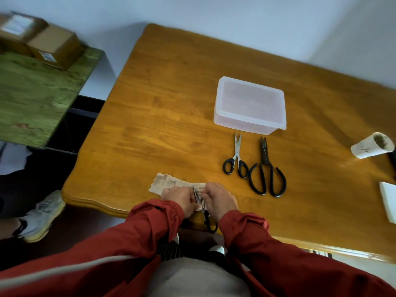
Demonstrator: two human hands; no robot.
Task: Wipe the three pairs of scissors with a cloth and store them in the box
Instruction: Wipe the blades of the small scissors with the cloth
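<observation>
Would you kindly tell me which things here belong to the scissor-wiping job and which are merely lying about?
Job: cloth, held scissors, small scissors, black scissors, box, left hand, right hand.
Lying about: cup, white block, cartons.

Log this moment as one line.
Phase: wiping | left hand, right hand: holding small scissors at cloth | silver scissors, black scissors: on table near box | box: lidded

A brown table (171, 103) fills the middle. A green table (32, 93) with boxes (55, 48) sits at ten o'clock. A pale wall (214, 13) is at twelve.
</observation>
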